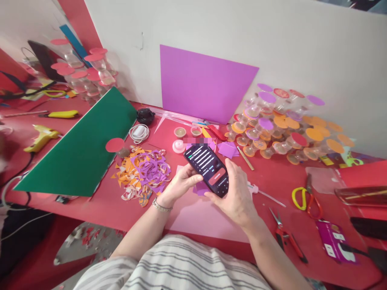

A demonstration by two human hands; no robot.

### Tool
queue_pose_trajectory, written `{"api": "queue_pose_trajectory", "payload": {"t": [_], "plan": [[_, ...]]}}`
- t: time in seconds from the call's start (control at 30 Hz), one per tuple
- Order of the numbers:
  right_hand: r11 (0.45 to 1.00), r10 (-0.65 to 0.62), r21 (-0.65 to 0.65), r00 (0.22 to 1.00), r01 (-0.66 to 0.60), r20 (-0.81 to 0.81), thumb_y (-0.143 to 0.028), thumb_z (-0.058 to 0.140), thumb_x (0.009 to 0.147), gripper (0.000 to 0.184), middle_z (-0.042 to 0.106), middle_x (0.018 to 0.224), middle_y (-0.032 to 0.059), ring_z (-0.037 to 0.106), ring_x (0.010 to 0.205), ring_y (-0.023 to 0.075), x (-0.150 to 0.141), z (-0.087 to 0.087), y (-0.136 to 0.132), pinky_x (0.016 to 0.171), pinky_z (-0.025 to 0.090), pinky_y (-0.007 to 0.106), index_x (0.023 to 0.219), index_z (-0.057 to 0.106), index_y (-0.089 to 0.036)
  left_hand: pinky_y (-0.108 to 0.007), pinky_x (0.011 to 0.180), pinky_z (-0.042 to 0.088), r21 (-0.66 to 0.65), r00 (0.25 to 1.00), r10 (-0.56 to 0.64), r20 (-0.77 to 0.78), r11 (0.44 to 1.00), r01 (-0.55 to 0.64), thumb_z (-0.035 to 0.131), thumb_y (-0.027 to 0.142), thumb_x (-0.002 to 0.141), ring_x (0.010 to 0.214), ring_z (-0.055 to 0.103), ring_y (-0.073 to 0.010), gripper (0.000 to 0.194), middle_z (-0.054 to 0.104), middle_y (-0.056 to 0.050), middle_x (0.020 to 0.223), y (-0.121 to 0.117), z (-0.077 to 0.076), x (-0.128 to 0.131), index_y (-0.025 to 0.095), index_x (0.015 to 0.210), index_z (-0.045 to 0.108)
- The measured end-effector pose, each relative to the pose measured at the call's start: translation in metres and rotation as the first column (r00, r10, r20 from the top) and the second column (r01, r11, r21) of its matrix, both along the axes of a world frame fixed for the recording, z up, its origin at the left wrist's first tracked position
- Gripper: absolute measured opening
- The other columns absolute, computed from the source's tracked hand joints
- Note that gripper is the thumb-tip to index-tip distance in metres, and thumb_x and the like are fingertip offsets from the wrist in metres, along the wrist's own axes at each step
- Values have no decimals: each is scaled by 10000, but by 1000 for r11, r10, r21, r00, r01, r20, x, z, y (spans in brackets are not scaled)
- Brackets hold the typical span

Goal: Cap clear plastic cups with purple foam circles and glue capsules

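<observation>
Both my hands hold a black smartphone [211, 173] with its screen lit, tilted above the red table. My left hand [184, 181] grips its left edge, the thumb lying along the side of the screen. On the right edge my right hand [237, 191] is wrapped round the phone, fingers partly hidden behind it. Under the hands lies a pale pink sheet [199, 217]. Just beyond the phone are purple paper squares [227, 150] and a round pink container [178, 146]. A heap of purple and orange paper scraps [148, 169] lies left of my left hand.
Many hourglass-shaped pieces with coloured discs [281, 121] crowd the back right. A purple sheet [205, 84] leans on the wall; a green board [87, 149] stands at left. Yellow-and-red scissors [307, 199], red-handled pliers [287, 235] and a yellow glue gun [42, 137] lie around.
</observation>
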State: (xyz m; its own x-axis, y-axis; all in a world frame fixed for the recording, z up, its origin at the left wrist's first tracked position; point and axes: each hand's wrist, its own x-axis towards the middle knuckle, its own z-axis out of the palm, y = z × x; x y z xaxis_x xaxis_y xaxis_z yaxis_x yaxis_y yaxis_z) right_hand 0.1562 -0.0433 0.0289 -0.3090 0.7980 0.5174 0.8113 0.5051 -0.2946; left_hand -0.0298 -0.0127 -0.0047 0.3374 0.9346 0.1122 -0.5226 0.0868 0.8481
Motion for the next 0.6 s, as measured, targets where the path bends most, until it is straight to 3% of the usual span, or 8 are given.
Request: {"api": "queue_pose_trajectory", "payload": {"t": [0.23,0.47,0.6], "plan": [[999,-33,-20,999,33,23,-482,625,933,936,540,1377,218,568,1229,392,-8,5,0,993,520,642,1637,87,-180,-312,905,585,4,999,-26,-30,1000,26,837,422,795,957,747,-220,437,797,-81,1054,1,-2,1,174,1140,735],[997,-20,67,999,23,-42,-671,565,917,957,536,1374,225,542,1271,399,1,0,1,1018,494,669,1625,155,-175,-317,903,583,-45,1000,-15,-9,999,14,859,418,769,972,743,-226,440,794,-89,1106,0,0,0,172,1114,739],[995,-30,96,994,40,-102,-675,555,922,915,517,1424,229,522,1321,399,13,-4,1,1044,484,658,1613,204,-189,-319,898,575,-92,1000,-21,0,996,21,885,436,728,940,741,-214,423,800,-74,1068,-1,2,0,174,1032,752]]}}
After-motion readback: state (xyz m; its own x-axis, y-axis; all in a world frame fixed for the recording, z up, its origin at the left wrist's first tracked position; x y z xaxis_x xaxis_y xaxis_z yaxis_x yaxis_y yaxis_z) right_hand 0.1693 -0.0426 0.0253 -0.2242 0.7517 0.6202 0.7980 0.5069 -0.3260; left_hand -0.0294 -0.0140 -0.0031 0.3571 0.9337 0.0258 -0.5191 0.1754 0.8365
